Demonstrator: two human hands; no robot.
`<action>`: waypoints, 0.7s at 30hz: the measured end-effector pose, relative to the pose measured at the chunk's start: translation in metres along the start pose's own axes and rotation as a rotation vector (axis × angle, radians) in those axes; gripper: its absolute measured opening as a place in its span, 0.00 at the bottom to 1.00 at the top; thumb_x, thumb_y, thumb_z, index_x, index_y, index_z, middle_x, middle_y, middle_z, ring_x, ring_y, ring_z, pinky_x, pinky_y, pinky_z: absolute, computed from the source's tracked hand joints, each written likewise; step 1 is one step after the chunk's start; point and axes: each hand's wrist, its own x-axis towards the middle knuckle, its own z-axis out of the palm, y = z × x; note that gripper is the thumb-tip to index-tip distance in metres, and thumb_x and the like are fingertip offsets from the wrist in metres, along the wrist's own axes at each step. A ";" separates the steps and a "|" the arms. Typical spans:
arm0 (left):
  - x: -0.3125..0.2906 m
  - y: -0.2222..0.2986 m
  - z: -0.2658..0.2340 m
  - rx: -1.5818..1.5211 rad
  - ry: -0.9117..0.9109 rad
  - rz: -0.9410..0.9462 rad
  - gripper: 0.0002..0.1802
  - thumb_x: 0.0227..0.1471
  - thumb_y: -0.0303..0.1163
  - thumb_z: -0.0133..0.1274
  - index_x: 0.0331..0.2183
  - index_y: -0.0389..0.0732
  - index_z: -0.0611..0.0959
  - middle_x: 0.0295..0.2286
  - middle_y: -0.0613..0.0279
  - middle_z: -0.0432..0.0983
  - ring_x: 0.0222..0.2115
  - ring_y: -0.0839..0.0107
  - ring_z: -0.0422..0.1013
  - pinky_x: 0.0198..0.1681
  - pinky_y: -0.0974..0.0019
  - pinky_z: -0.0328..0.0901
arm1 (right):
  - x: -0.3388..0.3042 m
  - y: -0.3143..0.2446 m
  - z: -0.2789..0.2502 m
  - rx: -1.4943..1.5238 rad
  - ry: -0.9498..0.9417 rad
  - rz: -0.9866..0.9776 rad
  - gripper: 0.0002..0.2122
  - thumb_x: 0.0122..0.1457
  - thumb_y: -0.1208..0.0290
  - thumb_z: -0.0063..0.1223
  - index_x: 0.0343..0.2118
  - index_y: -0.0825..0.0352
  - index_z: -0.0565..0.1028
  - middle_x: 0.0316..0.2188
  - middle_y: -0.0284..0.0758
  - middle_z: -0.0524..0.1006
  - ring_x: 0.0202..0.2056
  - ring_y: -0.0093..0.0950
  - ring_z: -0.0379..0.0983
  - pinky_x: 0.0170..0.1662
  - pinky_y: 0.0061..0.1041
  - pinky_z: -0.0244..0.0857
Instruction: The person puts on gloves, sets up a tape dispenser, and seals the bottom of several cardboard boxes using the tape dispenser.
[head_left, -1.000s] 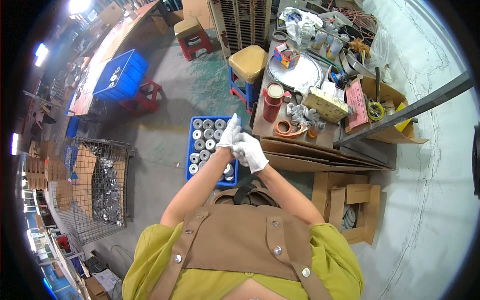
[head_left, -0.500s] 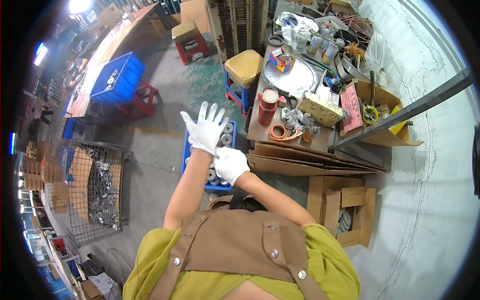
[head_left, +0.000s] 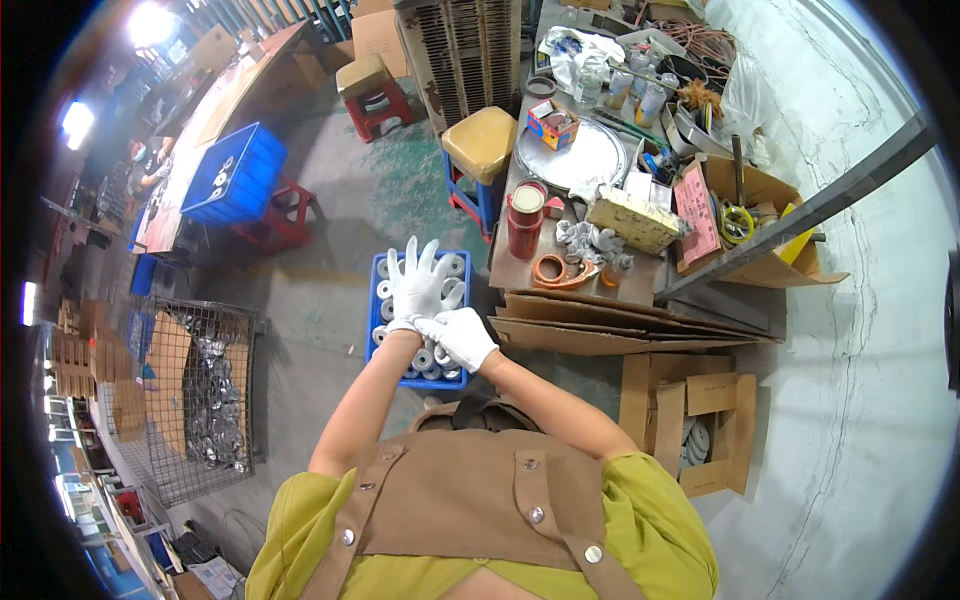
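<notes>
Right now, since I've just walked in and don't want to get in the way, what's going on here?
The person's white-gloved right hand grips the cuff of the white fabric glove on the spread-fingered left hand. Both hands are over a blue plastic crate holding round silver metal parts; no part shows in either hand.

Parts point(head_left: 432, 371) are held in a crate point(head_left: 438, 383) below the left hand point(head_left: 420, 288) and right hand point(head_left: 462, 340), with a wire cage point(head_left: 155, 450) set left of the crate and a workbench point(head_left: 510, 275) right of it. On the workbench, a tray point(head_left: 592, 165) is placed beyond a canister point(head_left: 524, 230), and a box point(head_left: 553, 125) is set on the tray. Beyond the crate, a stool point(head_left: 480, 145) is stood beside the workbench.
</notes>
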 end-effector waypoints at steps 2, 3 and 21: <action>-0.001 0.003 0.007 -0.105 -0.028 -0.062 0.28 0.42 0.50 0.60 0.47 0.54 0.78 0.54 0.56 0.67 0.60 0.48 0.55 0.63 0.34 0.40 | -0.001 0.005 0.011 0.565 0.021 0.168 0.16 0.57 0.60 0.57 0.20 0.69 0.78 0.15 0.35 0.76 0.14 0.22 0.69 0.19 0.26 0.62; -0.004 0.007 0.010 -0.175 0.020 -0.059 0.29 0.42 0.51 0.61 0.47 0.53 0.78 0.54 0.56 0.68 0.59 0.48 0.57 0.62 0.35 0.41 | -0.005 0.009 0.014 0.695 -0.037 0.338 0.16 0.57 0.64 0.56 0.18 0.70 0.78 0.15 0.32 0.77 0.14 0.20 0.67 0.20 0.23 0.62; -0.038 0.056 -0.028 -1.477 -0.752 -0.705 0.25 0.54 0.49 0.58 0.24 0.34 0.81 0.16 0.60 0.75 0.14 0.73 0.70 0.19 0.72 0.65 | 0.032 0.047 -0.033 -0.456 0.307 -0.013 0.15 0.62 0.54 0.43 0.34 0.60 0.76 0.30 0.40 0.79 0.34 0.42 0.76 0.38 0.40 0.68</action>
